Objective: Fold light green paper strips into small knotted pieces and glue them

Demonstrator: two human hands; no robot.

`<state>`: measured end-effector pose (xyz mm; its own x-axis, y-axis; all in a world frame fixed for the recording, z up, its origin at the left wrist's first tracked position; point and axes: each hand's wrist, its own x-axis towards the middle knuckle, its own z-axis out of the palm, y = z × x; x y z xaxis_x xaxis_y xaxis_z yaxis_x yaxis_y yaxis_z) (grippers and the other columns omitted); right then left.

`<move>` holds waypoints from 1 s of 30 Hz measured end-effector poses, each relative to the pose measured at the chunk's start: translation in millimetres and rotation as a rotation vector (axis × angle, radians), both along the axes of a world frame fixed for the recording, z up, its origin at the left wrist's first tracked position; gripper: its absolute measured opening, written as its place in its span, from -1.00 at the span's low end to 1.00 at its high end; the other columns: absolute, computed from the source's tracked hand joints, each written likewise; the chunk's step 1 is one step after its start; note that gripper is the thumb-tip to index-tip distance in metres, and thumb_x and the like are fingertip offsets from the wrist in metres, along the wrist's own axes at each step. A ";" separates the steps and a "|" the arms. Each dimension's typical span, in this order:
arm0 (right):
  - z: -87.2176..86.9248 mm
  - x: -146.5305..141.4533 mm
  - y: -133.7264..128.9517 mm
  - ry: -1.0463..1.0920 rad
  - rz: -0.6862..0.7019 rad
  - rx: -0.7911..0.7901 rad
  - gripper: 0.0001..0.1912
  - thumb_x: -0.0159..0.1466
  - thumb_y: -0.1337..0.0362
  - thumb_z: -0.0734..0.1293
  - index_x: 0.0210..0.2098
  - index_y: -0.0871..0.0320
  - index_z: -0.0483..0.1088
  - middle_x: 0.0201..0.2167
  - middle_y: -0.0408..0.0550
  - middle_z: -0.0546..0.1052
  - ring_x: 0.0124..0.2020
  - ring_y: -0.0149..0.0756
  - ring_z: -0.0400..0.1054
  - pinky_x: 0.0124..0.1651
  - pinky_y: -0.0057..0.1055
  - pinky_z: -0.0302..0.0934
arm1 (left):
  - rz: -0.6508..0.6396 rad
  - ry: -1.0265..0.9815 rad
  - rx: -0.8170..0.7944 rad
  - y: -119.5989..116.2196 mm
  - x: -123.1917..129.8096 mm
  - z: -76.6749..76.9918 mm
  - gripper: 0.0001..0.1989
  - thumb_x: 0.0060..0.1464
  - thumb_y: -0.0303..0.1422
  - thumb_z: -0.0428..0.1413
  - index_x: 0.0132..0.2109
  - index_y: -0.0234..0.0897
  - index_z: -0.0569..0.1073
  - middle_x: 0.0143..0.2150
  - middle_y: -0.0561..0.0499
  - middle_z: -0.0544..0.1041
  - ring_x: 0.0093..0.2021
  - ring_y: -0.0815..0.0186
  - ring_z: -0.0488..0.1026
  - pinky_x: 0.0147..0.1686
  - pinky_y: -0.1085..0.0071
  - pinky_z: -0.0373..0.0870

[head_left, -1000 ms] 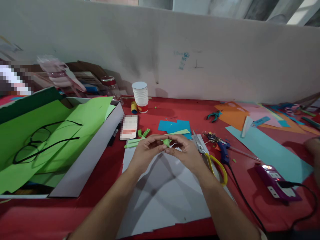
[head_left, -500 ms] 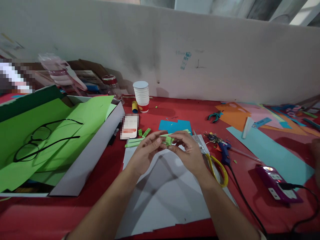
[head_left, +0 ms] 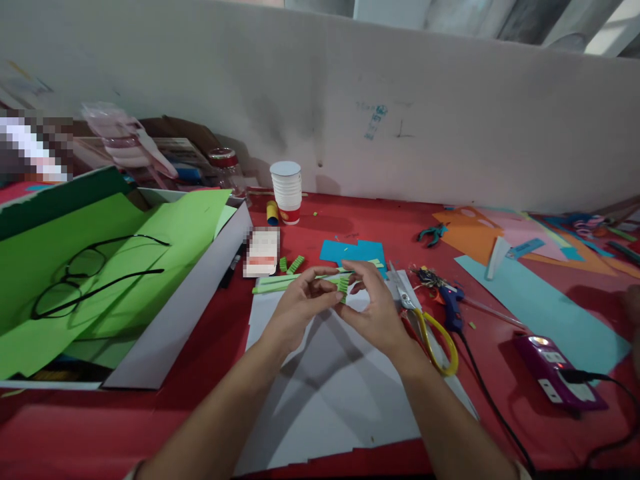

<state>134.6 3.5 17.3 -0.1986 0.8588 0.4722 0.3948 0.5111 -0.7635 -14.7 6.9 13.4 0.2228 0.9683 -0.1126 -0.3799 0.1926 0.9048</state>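
Between my two hands is a small folded green paper strip [head_left: 343, 287], its pleats standing side by side. My left hand [head_left: 305, 307] pinches it from the left with thumb and fingers. From the right, my right hand [head_left: 373, 303] holds it with curled fingers and the thumb beneath. Both hands are above white paper sheets [head_left: 345, 413]. Long light green strips [head_left: 273, 283] lie behind my left hand. Two more pleated green pieces [head_left: 295, 265] rest just beyond them. Yellow-handled scissors [head_left: 440, 343] lie to the right of my right hand.
At the left stands an open box [head_left: 185, 313] with green sheets and eyeglasses [head_left: 80, 283]. Stacked paper cups [head_left: 287, 190] stand at the back. To the right are a blue glue gun [head_left: 453, 307], pliers [head_left: 433, 235], coloured paper [head_left: 545, 300] and a purple power socket [head_left: 557, 373] with a cable.
The pleated green strip has turned more upright between my fingers. My left fingers have shifted around it, and my right hand has opened its curl slightly. The view has moved a little.
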 end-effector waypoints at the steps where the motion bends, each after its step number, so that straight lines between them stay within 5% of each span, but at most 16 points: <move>1: -0.5 0.1 0.1 -0.005 0.002 0.001 -0.40 0.06 0.44 0.34 0.08 -0.02 0.22 -0.01 -0.03 0.32 -0.10 -0.26 0.28 -0.17 -0.34 0.28 | -0.001 0.008 0.001 -0.5 0.7 -0.1 -0.65 -0.17 -0.45 0.26 -0.15 -0.23 0.44 -0.44 0.11 0.43 -0.39 0.42 0.37 -0.31 0.45 0.28; 10: 3.0 -0.3 -0.2 -0.017 0.019 0.010 -0.62 0.10 0.39 0.35 -0.08 -0.02 0.35 -0.08 -0.03 0.36 -0.01 -0.19 0.26 -0.06 -0.24 0.26 | -0.002 0.016 0.021 -1.4 0.9 3.6 -0.63 -0.16 -0.41 0.27 -0.13 -0.23 0.43 -0.43 0.09 0.44 -0.36 0.38 0.38 -0.27 0.41 0.28; 17: 0.1 0.8 1.2 -0.029 -0.016 0.025 -0.66 0.09 0.39 0.38 -0.14 -0.03 0.41 -0.11 -0.05 0.37 -0.05 -0.20 0.29 -0.02 -0.21 0.24 | 0.004 -0.028 0.010 -1.2 -0.8 2.6 -0.67 0.05 -0.13 0.09 -0.10 -0.23 0.46 -0.36 0.01 0.47 -0.27 0.30 0.40 -0.22 0.36 0.28; 23: 0.3 0.8 0.0 -0.012 -0.062 0.098 -0.74 0.08 0.43 0.38 -0.25 0.02 0.47 -0.23 -0.08 0.43 -0.14 -0.25 0.35 -0.07 -0.28 0.26 | 0.012 -0.040 -0.055 0.4 -0.3 0.3 -0.71 0.01 -0.12 0.12 -0.24 -0.23 0.51 -0.35 0.01 0.49 -0.31 0.33 0.40 -0.23 0.36 0.28; 30: -2.6 -0.6 -2.9 -0.085 -0.087 0.145 -0.76 0.09 0.41 0.35 -0.29 -0.03 0.51 -0.27 -0.08 0.50 -0.19 -0.20 0.37 -0.11 -0.21 0.26 | -0.081 -0.056 -0.026 -0.7 -1.2 0.0 -0.71 -0.04 -0.24 0.20 -0.14 -0.23 0.48 -0.28 -0.01 0.48 -0.26 0.32 0.40 -0.21 0.38 0.29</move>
<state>134.0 0.5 14.7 -0.1706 0.7987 0.5771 0.5021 0.5744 -0.6465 -15.9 6.2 13.4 0.3069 0.9438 -0.1226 -0.4123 0.2479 0.8767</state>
